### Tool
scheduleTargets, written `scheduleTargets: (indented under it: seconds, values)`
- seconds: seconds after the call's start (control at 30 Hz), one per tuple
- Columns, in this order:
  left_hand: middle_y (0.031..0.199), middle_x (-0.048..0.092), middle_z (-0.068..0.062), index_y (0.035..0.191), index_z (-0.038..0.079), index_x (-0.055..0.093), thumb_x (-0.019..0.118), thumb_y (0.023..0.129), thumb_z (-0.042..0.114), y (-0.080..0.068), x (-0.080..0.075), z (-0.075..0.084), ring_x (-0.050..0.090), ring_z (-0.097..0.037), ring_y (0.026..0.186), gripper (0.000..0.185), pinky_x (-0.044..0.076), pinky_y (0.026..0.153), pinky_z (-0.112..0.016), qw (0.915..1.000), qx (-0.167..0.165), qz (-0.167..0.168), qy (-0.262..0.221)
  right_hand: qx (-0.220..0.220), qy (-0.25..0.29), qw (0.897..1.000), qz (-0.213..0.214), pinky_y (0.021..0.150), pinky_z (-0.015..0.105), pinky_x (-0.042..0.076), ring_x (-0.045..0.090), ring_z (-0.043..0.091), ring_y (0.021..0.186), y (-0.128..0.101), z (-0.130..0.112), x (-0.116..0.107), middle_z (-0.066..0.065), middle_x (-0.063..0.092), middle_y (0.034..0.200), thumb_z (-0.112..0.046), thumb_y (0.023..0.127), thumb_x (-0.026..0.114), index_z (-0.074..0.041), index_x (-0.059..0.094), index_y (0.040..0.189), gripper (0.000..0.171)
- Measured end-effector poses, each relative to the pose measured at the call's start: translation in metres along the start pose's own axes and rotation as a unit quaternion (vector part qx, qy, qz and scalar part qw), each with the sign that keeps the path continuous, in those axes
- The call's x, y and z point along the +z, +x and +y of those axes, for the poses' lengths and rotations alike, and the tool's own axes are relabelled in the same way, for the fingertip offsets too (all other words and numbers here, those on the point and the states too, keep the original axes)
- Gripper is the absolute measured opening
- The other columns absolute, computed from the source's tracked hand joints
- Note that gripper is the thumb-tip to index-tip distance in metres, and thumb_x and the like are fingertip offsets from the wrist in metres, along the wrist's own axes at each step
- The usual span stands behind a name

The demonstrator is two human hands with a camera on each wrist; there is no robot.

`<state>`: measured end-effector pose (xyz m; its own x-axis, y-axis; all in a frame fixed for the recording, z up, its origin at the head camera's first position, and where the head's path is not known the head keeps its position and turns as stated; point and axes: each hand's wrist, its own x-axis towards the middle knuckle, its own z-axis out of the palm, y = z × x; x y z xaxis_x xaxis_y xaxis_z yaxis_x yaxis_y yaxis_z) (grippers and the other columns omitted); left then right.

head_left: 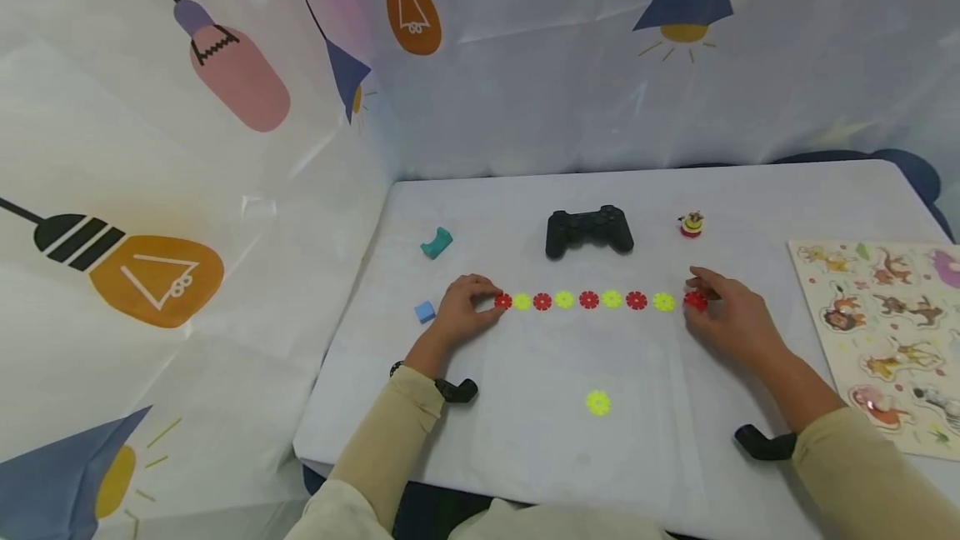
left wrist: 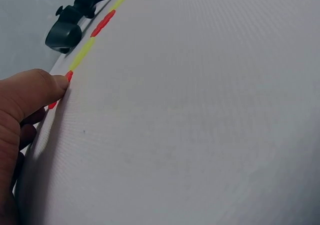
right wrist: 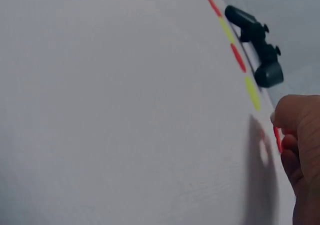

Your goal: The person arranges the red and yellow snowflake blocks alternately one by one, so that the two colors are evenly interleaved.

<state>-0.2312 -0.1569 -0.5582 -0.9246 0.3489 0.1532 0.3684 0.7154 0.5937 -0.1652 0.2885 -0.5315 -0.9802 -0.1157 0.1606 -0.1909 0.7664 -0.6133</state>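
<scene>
Red and yellow flower-shaped discs lie in an alternating line across the white table, one yellow disc (head_left: 611, 298) near its middle. At the line's left end my left hand (head_left: 467, 307) pinches a red disc (head_left: 503, 301) between thumb and forefinger, against the tabletop; the thumb partly covers it in the left wrist view. Beyond the last yellow disc (head_left: 663, 302) on the right, my right hand (head_left: 731, 319) holds another red disc (head_left: 695, 300) between thumb and fingers. In the right wrist view that red disc (right wrist: 277, 139) is tilted on edge and mostly hidden by the hand.
A loose yellow disc (head_left: 597, 402) lies nearer me. Behind the line are a black game controller (head_left: 589, 231) and a small figurine (head_left: 691, 224). A teal curved block (head_left: 437, 242) and a blue block (head_left: 425, 312) sit left; an animal picture board (head_left: 847, 357) lies right.
</scene>
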Motion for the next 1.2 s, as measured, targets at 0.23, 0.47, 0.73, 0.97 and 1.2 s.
scheduleTargets:
  seconds: [0.23, 0.47, 0.73, 0.97, 1.2]
  values:
    - [0.110, 0.061, 0.014, 0.108, 0.023, 0.075, 0.079, 0.083, 0.030, 0.000, -0.001, 0.005, 0.052, -0.010, 0.108, 0.026, 0.043, 0.096, -0.038, 1.0000, -0.006, -0.006, 0.001, 0.009, 0.008, 1.000, -0.012, 0.094, 0.060, 0.043, 0.056, 0.036, 0.108, 0.005, 0.016, 0.007, 0.019, 0.063, 0.121, -0.006, 0.087, 0.070, -0.003, 0.046, 0.142, 0.060]
    - [0.111, 0.062, 0.011, 0.110, 0.021, 0.075, 0.079, 0.084, 0.030, 0.003, -0.006, 0.010, 0.052, -0.012, 0.110, 0.027, 0.042, 0.098, -0.037, 0.9999, -0.004, -0.015, -0.002, 0.001, 0.007, 1.000, -0.002, 0.092, 0.061, 0.042, 0.053, 0.035, 0.108, 0.004, 0.006, 0.001, 0.018, 0.063, 0.122, -0.009, 0.087, 0.071, -0.004, 0.045, 0.144, 0.063]
    - [0.110, 0.062, 0.011, 0.108, 0.021, 0.075, 0.079, 0.084, 0.029, 0.005, -0.003, 0.009, 0.052, -0.011, 0.108, 0.026, 0.043, 0.096, -0.037, 1.0000, 0.004, -0.007, 0.000, -0.181, 0.041, 0.977, -0.103, 0.086, 0.041, 0.052, 0.058, 0.014, 0.107, -0.029, -0.052, 0.033, -0.006, 0.064, 0.118, -0.023, 0.079, 0.084, -0.012, 0.057, 0.137, 0.065]
    - [0.110, 0.061, 0.012, 0.108, 0.022, 0.075, 0.080, 0.084, 0.028, 0.009, 0.003, 0.013, 0.052, -0.010, 0.108, 0.026, 0.044, 0.096, -0.033, 0.9998, 0.005, -0.016, -0.009, -0.222, 0.047, 0.949, -0.221, 0.088, 0.029, 0.051, 0.054, 0.003, 0.106, -0.061, -0.078, 0.057, -0.017, 0.061, 0.118, -0.029, 0.083, 0.081, -0.019, 0.064, 0.130, 0.051]
    - [0.110, 0.062, 0.010, 0.109, 0.020, 0.075, 0.079, 0.084, 0.029, 0.001, -0.003, 0.005, 0.053, -0.011, 0.109, 0.027, 0.043, 0.097, -0.035, 0.9999, 0.002, -0.013, -0.007, -0.205, 0.055, 0.956, -0.201, 0.085, 0.026, 0.052, 0.054, 0.002, 0.100, -0.060, -0.085, 0.061, -0.016, 0.060, 0.112, -0.025, 0.079, 0.083, -0.016, 0.061, 0.132, 0.058]
